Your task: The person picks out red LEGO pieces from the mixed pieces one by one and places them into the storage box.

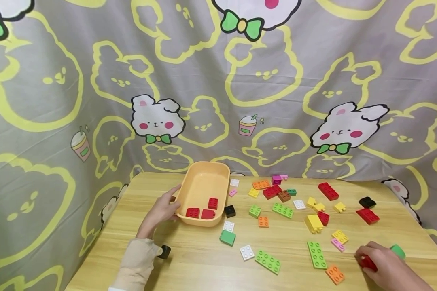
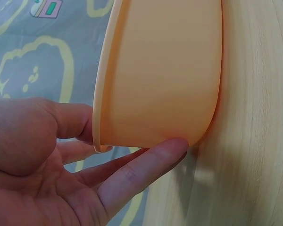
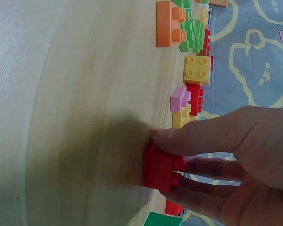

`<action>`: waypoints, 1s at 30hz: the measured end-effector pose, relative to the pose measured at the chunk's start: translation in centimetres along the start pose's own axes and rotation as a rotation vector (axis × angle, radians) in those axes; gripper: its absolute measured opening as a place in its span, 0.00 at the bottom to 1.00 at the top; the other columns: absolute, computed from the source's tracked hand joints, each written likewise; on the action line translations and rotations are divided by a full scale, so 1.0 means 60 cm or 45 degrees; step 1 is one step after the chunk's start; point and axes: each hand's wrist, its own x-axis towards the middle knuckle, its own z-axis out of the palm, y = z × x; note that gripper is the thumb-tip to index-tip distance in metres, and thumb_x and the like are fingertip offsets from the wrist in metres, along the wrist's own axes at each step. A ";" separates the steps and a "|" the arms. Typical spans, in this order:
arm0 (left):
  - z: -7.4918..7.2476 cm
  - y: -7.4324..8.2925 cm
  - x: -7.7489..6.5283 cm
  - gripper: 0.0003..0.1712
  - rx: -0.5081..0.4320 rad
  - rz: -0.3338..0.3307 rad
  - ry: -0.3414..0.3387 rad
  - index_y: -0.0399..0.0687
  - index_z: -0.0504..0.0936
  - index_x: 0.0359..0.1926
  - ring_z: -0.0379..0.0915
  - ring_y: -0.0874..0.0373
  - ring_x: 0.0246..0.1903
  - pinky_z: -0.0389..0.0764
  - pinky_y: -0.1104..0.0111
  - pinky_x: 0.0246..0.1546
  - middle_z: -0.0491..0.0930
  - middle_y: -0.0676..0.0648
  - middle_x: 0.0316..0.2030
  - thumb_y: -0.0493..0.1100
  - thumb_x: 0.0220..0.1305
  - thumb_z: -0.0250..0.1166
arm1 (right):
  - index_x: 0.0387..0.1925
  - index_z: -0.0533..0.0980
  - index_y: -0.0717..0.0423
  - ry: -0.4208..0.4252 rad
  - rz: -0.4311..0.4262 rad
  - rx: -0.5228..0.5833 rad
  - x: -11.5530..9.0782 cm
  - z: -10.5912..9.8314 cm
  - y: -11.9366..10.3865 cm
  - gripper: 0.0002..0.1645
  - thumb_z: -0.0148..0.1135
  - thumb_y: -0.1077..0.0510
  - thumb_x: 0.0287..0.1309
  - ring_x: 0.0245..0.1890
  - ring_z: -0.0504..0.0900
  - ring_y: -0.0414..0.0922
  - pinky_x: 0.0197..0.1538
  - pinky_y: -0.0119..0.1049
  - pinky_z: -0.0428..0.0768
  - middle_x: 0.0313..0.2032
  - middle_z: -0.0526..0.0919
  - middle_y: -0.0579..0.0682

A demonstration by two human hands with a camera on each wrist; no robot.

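Observation:
At the side of a peach-orange plastic tray (image 1: 204,184), my left hand (image 1: 164,209) grips its near left rim. In the left wrist view the thumb lies at the rim and another finger touches the tray's outer wall. Three red bricks are inside the tray, one of them a red brick (image 1: 213,203) set apart from the front pair. On the right side of the table, my right hand (image 1: 382,262) pinches a red toy building brick (image 3: 158,165) between thumb and fingers, close over the wood. A green brick (image 1: 397,251) lies just beyond that hand.
Loose bricks spread over the wooden table (image 1: 204,262), among them a lime-green brick (image 1: 316,255), an orange brick (image 1: 335,275), a yellow brick (image 1: 314,223) and a black brick (image 1: 230,211) beside the tray. A patterned curtain (image 1: 204,81) hangs behind the table.

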 end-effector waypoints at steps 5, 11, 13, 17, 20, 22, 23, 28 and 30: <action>-0.001 0.000 -0.001 0.38 -0.004 0.000 0.012 0.45 0.55 0.72 0.80 0.46 0.29 0.85 0.56 0.24 0.71 0.26 0.49 0.29 0.61 0.51 | 0.26 0.77 0.47 0.000 -0.007 -0.004 -0.004 -0.003 -0.001 0.13 0.74 0.64 0.40 0.26 0.69 0.39 0.31 0.34 0.79 0.28 0.73 0.43; 0.001 0.001 -0.004 0.37 0.005 0.002 0.013 0.46 0.55 0.72 0.80 0.49 0.28 0.85 0.57 0.25 0.71 0.26 0.48 0.29 0.62 0.51 | 0.25 0.78 0.48 0.121 -0.062 -0.061 -0.006 -0.021 -0.015 0.11 0.74 0.62 0.41 0.26 0.72 0.37 0.32 0.36 0.81 0.27 0.74 0.42; 0.001 0.001 -0.004 0.37 0.008 0.006 0.015 0.45 0.55 0.72 0.80 0.49 0.28 0.85 0.56 0.24 0.71 0.27 0.48 0.29 0.62 0.51 | 0.26 0.78 0.49 0.174 -0.101 -0.088 -0.005 -0.028 -0.021 0.12 0.74 0.61 0.40 0.25 0.71 0.36 0.29 0.34 0.80 0.25 0.75 0.41; 0.001 0.003 -0.004 0.37 0.009 0.010 0.015 0.45 0.55 0.72 0.80 0.50 0.27 0.84 0.56 0.24 0.72 0.27 0.48 0.29 0.61 0.51 | 0.27 0.78 0.50 0.244 -0.156 -0.151 0.000 -0.042 -0.040 0.15 0.77 0.61 0.35 0.24 0.71 0.35 0.26 0.34 0.77 0.25 0.77 0.40; 0.002 0.004 -0.004 0.37 0.013 0.016 0.015 0.45 0.55 0.72 0.80 0.50 0.26 0.84 0.56 0.24 0.72 0.27 0.47 0.29 0.61 0.51 | 0.27 0.79 0.51 0.269 -0.184 -0.158 0.009 -0.053 -0.060 0.16 0.77 0.62 0.34 0.25 0.73 0.37 0.27 0.36 0.79 0.27 0.78 0.41; 0.002 0.003 -0.004 0.38 0.013 0.019 0.019 0.44 0.55 0.72 0.79 0.50 0.26 0.84 0.56 0.23 0.72 0.27 0.47 0.29 0.60 0.51 | 0.27 0.79 0.51 0.280 -0.209 -0.138 0.016 -0.060 -0.075 0.15 0.77 0.62 0.35 0.25 0.72 0.37 0.27 0.35 0.78 0.28 0.78 0.42; 0.003 0.002 -0.004 0.38 0.012 0.019 0.021 0.44 0.56 0.72 0.79 0.50 0.25 0.84 0.56 0.23 0.72 0.27 0.46 0.29 0.60 0.51 | 0.27 0.79 0.52 0.287 -0.226 -0.124 0.020 -0.063 -0.083 0.14 0.77 0.61 0.36 0.25 0.72 0.37 0.27 0.34 0.78 0.28 0.78 0.42; 0.003 -0.001 -0.004 0.38 0.000 0.010 0.019 0.46 0.55 0.72 0.78 0.51 0.23 0.84 0.56 0.24 0.72 0.27 0.46 0.29 0.61 0.51 | 0.27 0.79 0.51 0.387 -0.378 -0.091 0.039 -0.071 -0.120 0.13 0.76 0.62 0.37 0.26 0.73 0.35 0.27 0.31 0.79 0.28 0.77 0.41; 0.003 -0.001 -0.004 0.38 -0.001 0.010 0.018 0.46 0.55 0.72 0.78 0.51 0.23 0.85 0.57 0.24 0.72 0.27 0.46 0.29 0.61 0.51 | 0.27 0.79 0.52 0.410 -0.434 -0.085 0.049 -0.074 -0.134 0.13 0.76 0.62 0.37 0.27 0.74 0.35 0.27 0.31 0.79 0.28 0.77 0.40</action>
